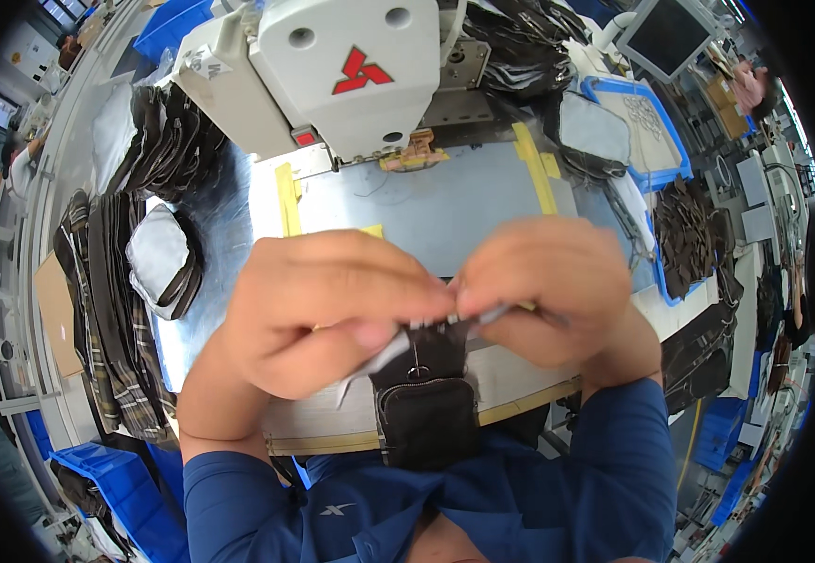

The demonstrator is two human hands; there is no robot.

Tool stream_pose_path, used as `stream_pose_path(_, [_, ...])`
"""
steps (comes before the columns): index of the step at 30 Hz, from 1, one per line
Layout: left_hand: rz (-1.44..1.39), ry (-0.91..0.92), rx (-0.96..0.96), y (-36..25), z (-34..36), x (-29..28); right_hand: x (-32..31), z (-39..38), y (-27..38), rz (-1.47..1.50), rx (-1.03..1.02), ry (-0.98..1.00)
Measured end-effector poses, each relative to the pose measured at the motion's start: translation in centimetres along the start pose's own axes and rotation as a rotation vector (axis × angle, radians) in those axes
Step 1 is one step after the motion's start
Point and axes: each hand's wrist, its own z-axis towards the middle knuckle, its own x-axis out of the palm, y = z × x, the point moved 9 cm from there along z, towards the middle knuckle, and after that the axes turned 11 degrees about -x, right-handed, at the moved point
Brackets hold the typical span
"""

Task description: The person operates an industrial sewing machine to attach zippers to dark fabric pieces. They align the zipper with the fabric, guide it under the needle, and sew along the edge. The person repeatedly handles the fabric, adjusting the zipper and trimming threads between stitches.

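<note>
A small dark bag (429, 413) with a curved zipped pocket and a metal ring hangs over the near edge of the table against my shirt. My left hand (327, 310) is closed, its fingertips pinching the bag's top edge. Close beside it, my right hand (548, 291) is closed too, pinching the same edge, with the fingertips of both hands almost meeting. A pale strip (384, 361) sticks out under my left thumb, and another pale bit shows under my right fingers. Motion blurs both hands, so the exact fold between the fingertips cannot be made out.
A white sewing machine head (351, 75) stands just beyond my hands, over a grey metal plate (426, 206) edged with yellow tape. Stacks of dark fabric pieces (168, 141) lie at left. Blue trays (665, 178) with small parts sit at right, and a monitor (667, 38) stands behind.
</note>
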Motion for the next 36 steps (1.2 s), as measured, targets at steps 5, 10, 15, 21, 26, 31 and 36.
stream_pose_path(5, [-0.115, -0.029, 0.021, 2.3, 0.3, 0.0, -0.3, -0.8, -3.3, 0.105, 0.305, -0.077])
stream_pose_path(10, [0.166, -0.200, -0.065, 2.4, -0.1, 0.5, 0.1, -1.1, -3.6, 0.150, 0.314, -0.067])
stream_pose_path(15, [0.181, -0.181, -0.140, 3.0, -0.2, 0.5, -0.2, -0.4, -2.8, 0.114, 0.286, -0.012])
stream_pose_path(21, [0.345, -0.152, -0.031, 2.5, -0.4, 2.1, 0.7, 0.7, 0.3, -0.187, 0.009, 0.150])
stream_pose_path(26, [0.431, -0.188, -0.021, 2.7, -0.4, 2.4, 1.0, 0.3, 0.8, -0.323, -0.045, 0.130])
stream_pose_path(31, [0.487, -0.163, 0.053, 2.7, -0.6, 2.5, 1.2, 0.4, 0.9, -0.321, -0.027, 0.151])
stream_pose_path(36, [0.419, -0.239, -0.093, 4.6, -0.3, 1.7, 0.9, -0.8, -2.3, -0.146, 0.167, 0.071])
